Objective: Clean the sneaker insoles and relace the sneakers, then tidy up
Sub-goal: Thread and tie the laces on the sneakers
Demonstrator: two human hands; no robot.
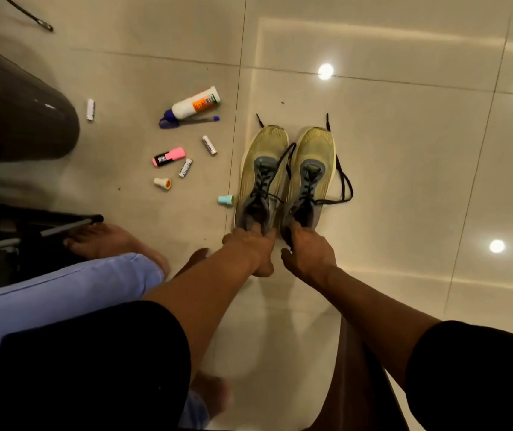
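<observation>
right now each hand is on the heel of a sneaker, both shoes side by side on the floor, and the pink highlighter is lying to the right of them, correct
Not quite. The head view shows the pink highlighter to the left of the sneakers, among the batteries and glue bottle. The rest holds: the left hand and right hand each grip a heel, with the shoes side by side on the floor.

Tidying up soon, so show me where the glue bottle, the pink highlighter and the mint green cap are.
glue bottle (pixel 193 104): head view, on its white body.
pink highlighter (pixel 169 156): head view, on its barrel's middle.
mint green cap (pixel 226 200): head view, on its side.
</observation>
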